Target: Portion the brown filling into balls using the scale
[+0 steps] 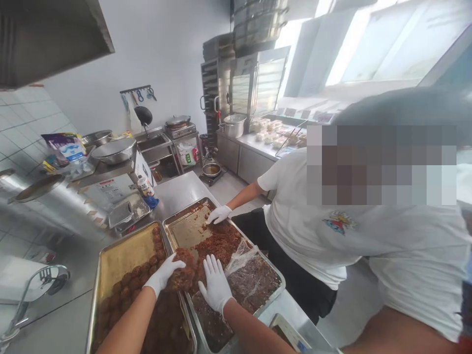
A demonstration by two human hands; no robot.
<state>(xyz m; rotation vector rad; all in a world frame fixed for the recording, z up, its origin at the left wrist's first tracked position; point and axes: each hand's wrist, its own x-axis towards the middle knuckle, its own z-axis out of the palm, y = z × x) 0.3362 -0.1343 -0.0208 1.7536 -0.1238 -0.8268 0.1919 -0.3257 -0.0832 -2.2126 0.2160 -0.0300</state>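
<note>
My left hand [164, 275], in a white glove, grips the side of a large brown lump of crumbly mixture [182, 270] at the border of two trays. My right hand [215, 285], gloved too, lies with fingers stretched over the right tray [282, 284], close beside the lump; its palm is hidden. This tray holds loose brown mixture [221, 243], with a darker pressed slab [254, 290] partly under crumpled plastic wrap [241, 255]. To the left, several brown balls [125, 282] sit in rows in another tray [110, 250].
Across the right tray, a co-worker's gloved hand [219, 214] touches the mixture near the far end. A bottle [145, 186] and a metal container [129, 211] stand beyond the left tray. A scale-like device [289, 334] sits at the near right edge.
</note>
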